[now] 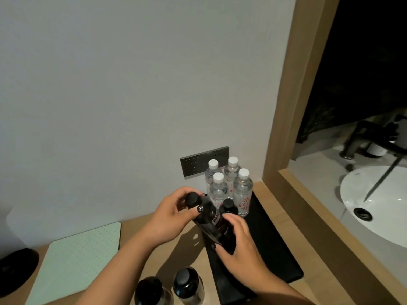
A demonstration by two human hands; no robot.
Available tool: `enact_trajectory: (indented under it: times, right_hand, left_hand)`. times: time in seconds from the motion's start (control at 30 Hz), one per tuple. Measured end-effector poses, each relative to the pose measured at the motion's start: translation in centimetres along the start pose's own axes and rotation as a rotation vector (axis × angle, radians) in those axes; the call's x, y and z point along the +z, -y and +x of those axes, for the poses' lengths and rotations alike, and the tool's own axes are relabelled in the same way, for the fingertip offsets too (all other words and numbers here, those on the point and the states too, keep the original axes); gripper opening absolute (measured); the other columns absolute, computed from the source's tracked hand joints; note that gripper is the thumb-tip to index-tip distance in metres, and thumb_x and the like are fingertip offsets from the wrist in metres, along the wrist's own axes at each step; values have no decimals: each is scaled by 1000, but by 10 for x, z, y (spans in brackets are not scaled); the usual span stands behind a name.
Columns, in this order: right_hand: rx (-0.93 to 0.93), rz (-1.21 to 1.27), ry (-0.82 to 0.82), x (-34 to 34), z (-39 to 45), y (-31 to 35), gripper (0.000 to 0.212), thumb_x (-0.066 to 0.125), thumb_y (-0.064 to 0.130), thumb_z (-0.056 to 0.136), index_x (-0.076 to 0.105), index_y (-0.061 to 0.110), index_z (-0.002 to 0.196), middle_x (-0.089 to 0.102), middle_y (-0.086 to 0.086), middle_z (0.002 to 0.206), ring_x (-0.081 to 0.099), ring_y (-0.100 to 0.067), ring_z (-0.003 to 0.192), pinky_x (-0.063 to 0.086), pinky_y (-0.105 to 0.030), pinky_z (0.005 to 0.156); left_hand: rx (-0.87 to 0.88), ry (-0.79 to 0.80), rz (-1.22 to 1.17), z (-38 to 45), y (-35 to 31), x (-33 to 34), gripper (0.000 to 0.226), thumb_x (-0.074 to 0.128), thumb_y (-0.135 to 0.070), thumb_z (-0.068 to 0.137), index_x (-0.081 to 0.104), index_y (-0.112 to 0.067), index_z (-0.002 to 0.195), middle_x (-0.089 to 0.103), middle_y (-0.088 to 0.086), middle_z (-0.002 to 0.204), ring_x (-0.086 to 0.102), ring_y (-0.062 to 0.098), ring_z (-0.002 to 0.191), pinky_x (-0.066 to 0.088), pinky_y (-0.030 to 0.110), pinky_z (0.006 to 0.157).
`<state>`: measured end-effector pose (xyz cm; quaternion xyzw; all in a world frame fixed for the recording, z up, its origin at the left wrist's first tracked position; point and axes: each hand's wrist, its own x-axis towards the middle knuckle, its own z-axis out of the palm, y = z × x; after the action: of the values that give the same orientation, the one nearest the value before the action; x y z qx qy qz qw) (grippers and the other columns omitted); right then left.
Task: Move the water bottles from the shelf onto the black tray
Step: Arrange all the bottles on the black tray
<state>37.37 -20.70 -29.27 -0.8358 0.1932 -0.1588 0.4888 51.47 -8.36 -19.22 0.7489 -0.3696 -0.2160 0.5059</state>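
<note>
A long black tray (pixel 273 245) lies on the wooden shelf beside the wall. Several clear water bottles (pixel 242 190) with white caps stand upright at its far end. My left hand (pixel 174 216) grips a dark, black-capped bottle (pixel 206 213) near its neck and holds it tilted over the tray's left edge. My right hand (pixel 240 245) curls round a second dark bottle (pixel 229 209) standing on the tray just behind the first; most of its body is hidden by the tilted bottle and my fingers.
Two more dark-capped bottles (pixel 187 285) stand on the wooden shelf (pixel 198 254) at the near edge. A pale green dotted mat (pixel 77 260) lies to the left, a black round object (pixel 15 269) beyond it. A wall socket (pixel 193 165) sits behind the bottles. A washbasin (pixel 374 208) lies past the wooden frame.
</note>
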Motion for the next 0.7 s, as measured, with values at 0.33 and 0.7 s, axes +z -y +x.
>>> enact_trajectory:
  times: [0.33, 0.7]
  right_hand:
    - [76, 27, 126, -54, -22, -18, 68, 82, 31, 63, 52, 38, 124, 59, 21, 118, 54, 10, 111, 46, -13, 94]
    - [127, 77, -77, -46, -20, -48, 60, 85, 34, 54, 51, 45, 102, 58, 17, 104, 56, 8, 102, 49, -8, 80]
  left_hand:
    - [63, 351, -182, 4, -11, 42, 32, 70, 2, 76, 66, -6, 107, 69, 8, 116, 63, 21, 112, 53, 34, 93]
    - [-183, -1, 29, 29, -5, 92, 25, 81, -17, 66, 69, -25, 86, 73, -4, 90, 70, 11, 89, 58, 31, 80]
